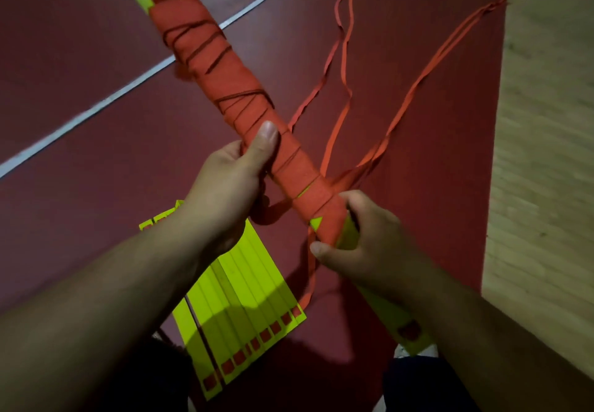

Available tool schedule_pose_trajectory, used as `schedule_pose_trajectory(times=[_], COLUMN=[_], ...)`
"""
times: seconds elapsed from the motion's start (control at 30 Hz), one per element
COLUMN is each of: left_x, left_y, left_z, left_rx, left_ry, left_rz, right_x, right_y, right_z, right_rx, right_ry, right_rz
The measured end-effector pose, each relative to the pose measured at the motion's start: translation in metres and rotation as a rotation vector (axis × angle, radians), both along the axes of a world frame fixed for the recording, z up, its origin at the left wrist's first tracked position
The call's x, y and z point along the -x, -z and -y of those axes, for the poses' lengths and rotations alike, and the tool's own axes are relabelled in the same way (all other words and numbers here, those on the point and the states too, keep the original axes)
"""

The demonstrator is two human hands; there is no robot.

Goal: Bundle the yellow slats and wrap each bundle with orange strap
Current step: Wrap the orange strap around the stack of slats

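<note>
A bundle of yellow slats runs diagonally from upper left to lower right, held above the floor, most of its length covered in orange strap. My left hand grips the bundle's middle, thumb laid along the wrap. My right hand grips the bundle lower down, where bare yellow shows, and its thumb touches a strap strand hanging there. Loose orange strap trails from the bundle across the floor toward the upper right. Several loose yellow slats lie side by side on the floor under my left forearm.
The floor is dark red with pale diagonal joint lines. A light wooden surface fills the right edge. My dark-clothed legs show at the bottom.
</note>
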State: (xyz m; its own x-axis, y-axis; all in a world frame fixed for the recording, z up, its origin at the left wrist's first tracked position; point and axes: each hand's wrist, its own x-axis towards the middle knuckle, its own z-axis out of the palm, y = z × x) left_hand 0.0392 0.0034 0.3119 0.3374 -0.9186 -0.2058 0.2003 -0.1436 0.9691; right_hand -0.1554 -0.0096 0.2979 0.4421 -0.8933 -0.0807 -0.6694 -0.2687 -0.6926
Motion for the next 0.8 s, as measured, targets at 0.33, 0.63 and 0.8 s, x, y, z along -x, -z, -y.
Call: schedule_pose_trajectory(times=[0.33, 0.63, 0.8], left_x=[-0.016, -0.006, -0.004], left_y=[-0.008, -0.001, 0.004], left_z=[0.001, -0.005, -0.004], left_rx=[0.100, 0.036, 0.064], left_ry=[0.193, 0.221, 0.077], left_rz=[-0.054, 0.301, 0.135], right_x=[0.000, 0.003, 0.007], right_y=[-0.002, 0.010, 0.000], right_z=[0.001, 0.001, 0.002], right_rx=[-0.472, 0.068, -0.004], right_ry=[-0.161, 0.132, 0.009], right_rz=[0.179, -0.150, -0.115])
